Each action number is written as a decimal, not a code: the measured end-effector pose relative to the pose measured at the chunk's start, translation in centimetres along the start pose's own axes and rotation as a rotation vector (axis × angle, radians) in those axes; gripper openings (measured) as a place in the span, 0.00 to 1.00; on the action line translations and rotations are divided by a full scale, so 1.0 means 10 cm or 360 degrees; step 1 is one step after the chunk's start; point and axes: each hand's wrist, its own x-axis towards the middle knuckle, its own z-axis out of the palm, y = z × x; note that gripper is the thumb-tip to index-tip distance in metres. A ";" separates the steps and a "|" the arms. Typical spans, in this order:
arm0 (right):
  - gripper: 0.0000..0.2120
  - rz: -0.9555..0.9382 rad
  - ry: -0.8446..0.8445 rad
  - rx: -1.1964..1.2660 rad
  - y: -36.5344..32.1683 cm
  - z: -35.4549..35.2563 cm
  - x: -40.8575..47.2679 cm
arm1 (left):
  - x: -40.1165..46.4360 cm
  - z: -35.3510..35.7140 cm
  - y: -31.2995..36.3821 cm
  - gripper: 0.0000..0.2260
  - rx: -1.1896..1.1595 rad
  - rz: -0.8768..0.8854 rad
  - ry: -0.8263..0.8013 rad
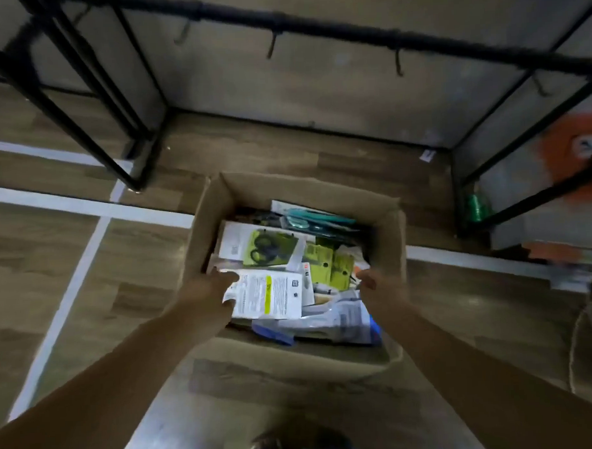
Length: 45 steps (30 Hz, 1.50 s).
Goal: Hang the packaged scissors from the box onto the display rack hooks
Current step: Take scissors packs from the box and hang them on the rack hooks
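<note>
Packaged scissors fill an open cardboard box (286, 187) that sits on the wood-look floor (72, 299) just in front of the black display rack (314, 25). Seen from the head camera, the packs lie loosely piled inside: one green-backed pack with dark-handled scissors (263, 247) lies flat toward the left, a teal-handled pair (316, 220) rests near the far wall, and smaller green-carded packs (329, 263) sit toward the right.

The left hand (211, 291) reaches into the box and pinches the left edge of a white pack with a yellow stripe (270, 297), thumb on top and fingers underneath, the pack lying printed-back up over the pile. The right hand (379, 285) hovers over the right side of the box with its fingers curled and loose, closed on nothing; whether it touches the packs beneath cannot be told.

Several hooks (271, 45) hang from the rack's top rail, all bare. White tape lines (65, 299) cross the floor to the left. An orange blur (569, 151) shows behind the rack at the right edge.
</note>
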 end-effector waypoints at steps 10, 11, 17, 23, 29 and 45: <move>0.34 -0.0325 0.0127 0.0085 0.56 0.91 1.55 | 1.39 1.05 -0.24 0.39 0.0306 0.0203 0.0127; 0.34 -0.0312 0.0082 0.0097 0.54 0.93 1.58 | 1.41 1.02 -0.24 0.38 0.0197 0.0227 0.0115; 0.13 -0.0103 -0.0152 0.0273 0.40 0.93 1.47 | 1.42 0.82 -0.07 0.24 0.0374 0.0202 -0.0227; 0.09 0.0177 -0.0254 0.0738 0.46 1.00 1.48 | 1.52 0.78 -0.05 0.20 0.0275 0.0288 -0.0529; 0.11 0.0358 -0.0075 0.0886 0.52 0.73 1.19 | 1.19 0.65 -0.02 0.23 0.0037 0.0110 -0.0317; 0.16 0.0076 0.0385 0.0667 -1.94 -2.37 -1.70 | -1.35 -2.94 0.95 0.14 -0.0952 -0.0120 0.0303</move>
